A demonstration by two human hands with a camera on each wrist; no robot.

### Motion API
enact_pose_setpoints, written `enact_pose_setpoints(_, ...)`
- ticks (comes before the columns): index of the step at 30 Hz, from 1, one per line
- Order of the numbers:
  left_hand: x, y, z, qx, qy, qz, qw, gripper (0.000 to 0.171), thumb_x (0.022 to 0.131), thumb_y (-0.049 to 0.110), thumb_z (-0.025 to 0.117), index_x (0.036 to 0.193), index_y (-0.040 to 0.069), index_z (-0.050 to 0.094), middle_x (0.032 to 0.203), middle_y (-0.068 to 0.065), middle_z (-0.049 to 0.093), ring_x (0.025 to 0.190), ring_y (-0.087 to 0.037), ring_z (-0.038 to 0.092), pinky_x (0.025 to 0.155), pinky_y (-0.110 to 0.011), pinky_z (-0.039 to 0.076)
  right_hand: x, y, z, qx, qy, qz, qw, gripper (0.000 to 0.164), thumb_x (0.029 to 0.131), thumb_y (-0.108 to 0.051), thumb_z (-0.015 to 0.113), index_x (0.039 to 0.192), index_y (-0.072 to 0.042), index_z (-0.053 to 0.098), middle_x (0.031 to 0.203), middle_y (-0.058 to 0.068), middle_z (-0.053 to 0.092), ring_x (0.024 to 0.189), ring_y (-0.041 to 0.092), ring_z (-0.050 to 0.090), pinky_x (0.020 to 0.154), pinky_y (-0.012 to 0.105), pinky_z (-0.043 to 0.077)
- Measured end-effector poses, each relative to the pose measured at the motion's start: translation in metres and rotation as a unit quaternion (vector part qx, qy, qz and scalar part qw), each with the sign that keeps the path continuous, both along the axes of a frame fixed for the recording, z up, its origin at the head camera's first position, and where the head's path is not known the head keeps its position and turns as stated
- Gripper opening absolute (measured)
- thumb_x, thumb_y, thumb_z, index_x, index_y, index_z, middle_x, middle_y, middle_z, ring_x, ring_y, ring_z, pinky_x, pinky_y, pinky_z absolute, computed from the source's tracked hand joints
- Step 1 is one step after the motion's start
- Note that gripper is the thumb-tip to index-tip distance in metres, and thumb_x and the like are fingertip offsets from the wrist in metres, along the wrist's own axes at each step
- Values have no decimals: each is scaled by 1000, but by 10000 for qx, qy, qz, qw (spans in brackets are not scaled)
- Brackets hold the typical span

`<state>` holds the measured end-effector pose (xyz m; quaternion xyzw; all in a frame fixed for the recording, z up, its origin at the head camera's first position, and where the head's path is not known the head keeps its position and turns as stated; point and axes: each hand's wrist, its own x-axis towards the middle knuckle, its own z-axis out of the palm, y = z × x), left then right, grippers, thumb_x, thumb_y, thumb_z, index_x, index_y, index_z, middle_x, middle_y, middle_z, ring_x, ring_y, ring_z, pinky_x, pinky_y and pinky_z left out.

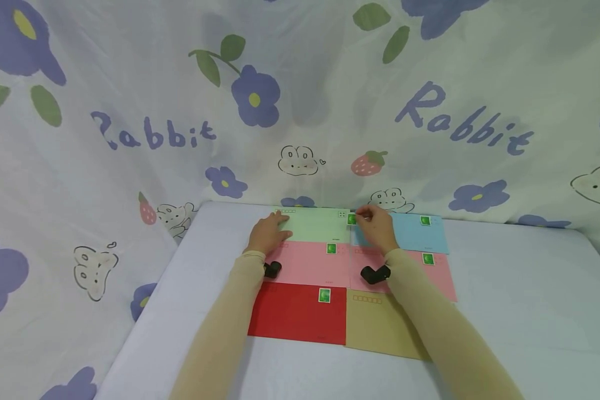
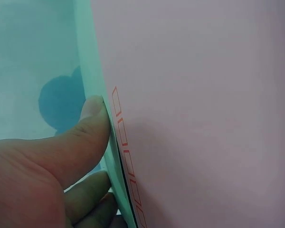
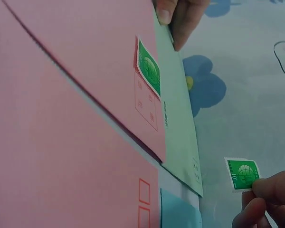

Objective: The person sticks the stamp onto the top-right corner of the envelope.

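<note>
My right hand (image 1: 378, 228) pinches a green postage stamp (image 3: 242, 173) with a white perforated edge between thumb and fingers. In the right wrist view the stamp is held apart from the paper, beyond the light green envelope (image 1: 315, 225). That envelope lies flat in the back row and bears a small printed square at its right end. My left hand (image 1: 269, 233) rests on its left end, fingers spread; the left wrist view shows the thumb (image 2: 92, 111) at its near edge. A pink envelope (image 1: 310, 266) with a stamp lies just in front.
Right of the green envelope lies a blue envelope (image 1: 412, 236) with a stamp. Another stamped pink envelope (image 1: 442, 278) lies before it. A stamped red envelope (image 1: 295, 314) and a tan envelope (image 1: 375, 322) form the front row. A patterned curtain (image 1: 320, 100) hangs behind the white table (image 1: 525, 294).
</note>
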<state>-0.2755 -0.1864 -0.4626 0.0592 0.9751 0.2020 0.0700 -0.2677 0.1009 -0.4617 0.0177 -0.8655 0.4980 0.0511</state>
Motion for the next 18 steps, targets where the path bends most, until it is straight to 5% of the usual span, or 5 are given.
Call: enact_pose_setpoints(18, 1, -1, 0, 77, 68, -43, 9999, 54, 95, 26, 69, 145, 9, 55, 156, -17, 39, 143, -42, 37, 115, -53, 32, -13, -19, -4, -103, 37, 187, 9998, 18, 98, -13, 60, 109, -1, 69, 105, 17, 68, 93, 30, 61, 80, 40, 50)
